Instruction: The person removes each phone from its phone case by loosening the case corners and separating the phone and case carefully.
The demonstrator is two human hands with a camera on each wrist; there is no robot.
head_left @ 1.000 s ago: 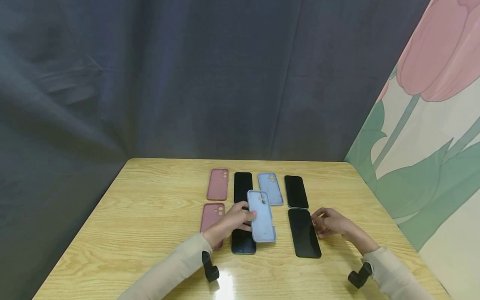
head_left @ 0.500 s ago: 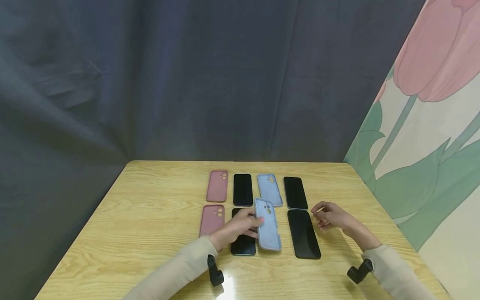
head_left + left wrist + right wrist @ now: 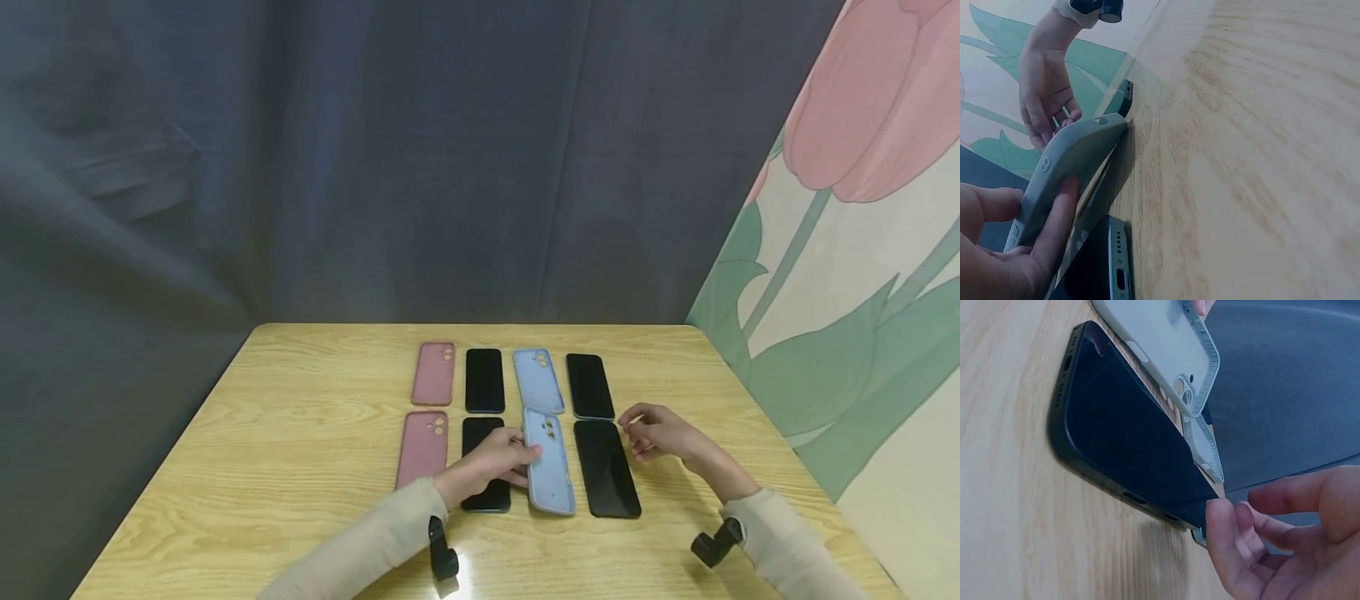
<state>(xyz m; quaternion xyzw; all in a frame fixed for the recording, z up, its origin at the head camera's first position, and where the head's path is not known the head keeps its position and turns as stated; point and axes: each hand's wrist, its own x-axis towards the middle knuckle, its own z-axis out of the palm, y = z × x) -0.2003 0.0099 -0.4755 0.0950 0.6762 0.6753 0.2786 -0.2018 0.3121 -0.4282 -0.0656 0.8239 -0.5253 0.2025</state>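
My left hand (image 3: 489, 463) pinches a light blue phone case (image 3: 551, 471) by its left side, thumb on the inside and fingers beneath. In the left wrist view the case (image 3: 1072, 153) is tilted, at least partly off the table. Under my left wrist lies a black phone (image 3: 487, 492), partly hidden by the hand. To the right of the case, another black phone (image 3: 607, 471) lies screen up. My right hand (image 3: 663, 435) hovers by that phone's upper right edge, fingers loosely bent and holding nothing; whether a fingertip touches the phone I cannot tell.
Behind these lie a pink case (image 3: 433, 373), a black phone (image 3: 484, 381), a second blue case (image 3: 537, 381) and a black phone (image 3: 589, 386). A nearer pink case (image 3: 422, 446) sits left of my left hand. A dark curtain (image 3: 450, 167) hangs behind the wooden table (image 3: 262, 442).
My left hand has carried the blue case right and toward me, lowering it into the gap between the two near phones. My right hand has drawn slightly up from the right phone's side.
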